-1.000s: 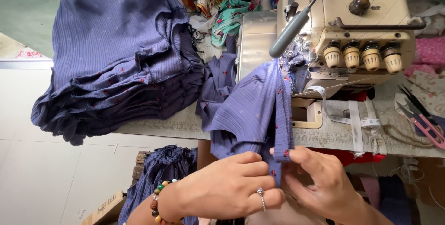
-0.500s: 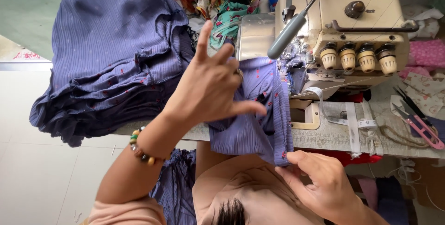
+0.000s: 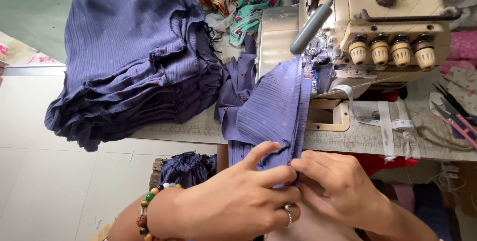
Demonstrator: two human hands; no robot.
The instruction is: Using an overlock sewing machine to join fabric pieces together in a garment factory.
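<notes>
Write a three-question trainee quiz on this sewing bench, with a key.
1. True or false: both hands pinch the blue pleated fabric.
2. Which wrist wears the bead bracelet: A left, B right?
3. What lies at the table's far right edge?

Key: 1 true: the left hand and right hand meet on its lower edge. 2 A. 3 pink-handled scissors.

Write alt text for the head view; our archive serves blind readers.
Both hands, left hand and right hand, pinch the near edge of a blue pleated fabric piece running into a cream sewing machine; a stack of matching fabric lies to the left.
</notes>
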